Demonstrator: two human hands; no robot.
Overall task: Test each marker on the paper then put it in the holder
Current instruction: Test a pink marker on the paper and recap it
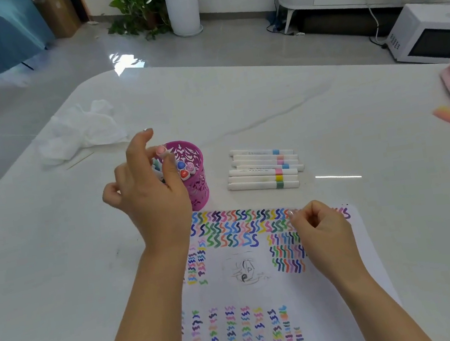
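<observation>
A single wide-angle camera worn on the head looks forward and down, close over the near side of the white marble-patterned table. The magenta cut-out cylindrical holder sits left of centre, with the glossy grey floor beyond it.

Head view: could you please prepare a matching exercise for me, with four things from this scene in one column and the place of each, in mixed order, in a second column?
1. pink perforated cylindrical holder
2. row of white plastic markers
3. crumpled white tissue
4. white microwave oven

a. on the grey floor, beyond the white table
b. lying on the table, right of the holder
c. standing beyond the top left corner of the white paper sheet
d. on the table, far left

Pairs: 1-c, 2-b, 3-d, 4-a.
</observation>
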